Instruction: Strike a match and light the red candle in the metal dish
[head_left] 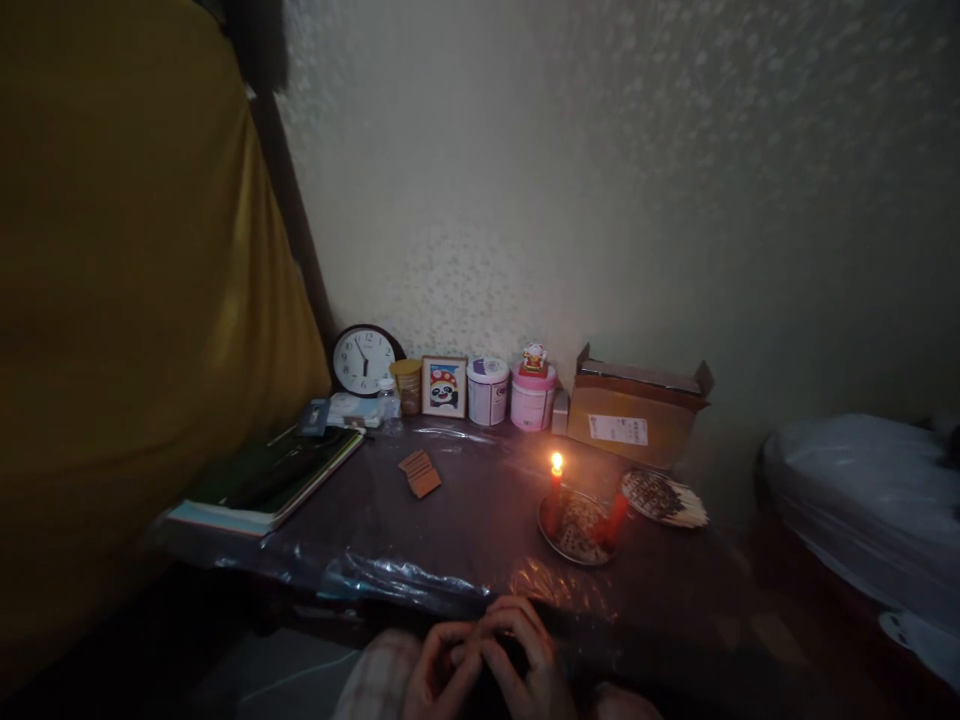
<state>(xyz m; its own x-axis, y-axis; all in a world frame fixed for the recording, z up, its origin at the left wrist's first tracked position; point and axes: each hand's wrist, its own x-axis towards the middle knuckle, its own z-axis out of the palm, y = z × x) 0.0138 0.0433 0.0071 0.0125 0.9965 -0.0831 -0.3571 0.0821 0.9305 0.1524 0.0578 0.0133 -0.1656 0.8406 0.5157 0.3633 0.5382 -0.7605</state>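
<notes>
Head view, dim room, light mainly from one flame.

Hands: left hand (439, 668) and right hand (525, 655) are pressed together at the bottom edge of the frame, just in front of the near edge of the desk (480, 520). Fingers curled and interlaced around something dark between them; cannot tell what it is, nor whether either hand truly grips it. A checked sleeve (375, 675) shows at the left wrist.

Nearest items: a round metal plate (574, 530) sits on the desk beyond the hands, well apart from them. A lit red candle (553, 495) stands upright at its left rim; a second, unlit red candle (615, 518) leans at its right rim. Just right of the plate lies a bundle of sticks (664, 498), tips fanned outward.

Desk surface is covered with clear plastic sheeting. A small brown card (420, 473) lies mid-desk. Stacked books (274, 485) at the left end.

Along the wall, left to right: wall clock (364, 358) leaning, small jar (407, 385), framed panda picture (444, 387), white tin (487, 391), pink tin (533, 398) with a figurine (534, 358) on top, open cardboard box (636, 415).

Yellow fabric (127, 320) fills the left side; a plastic-covered bed (862, 510) at right
</notes>
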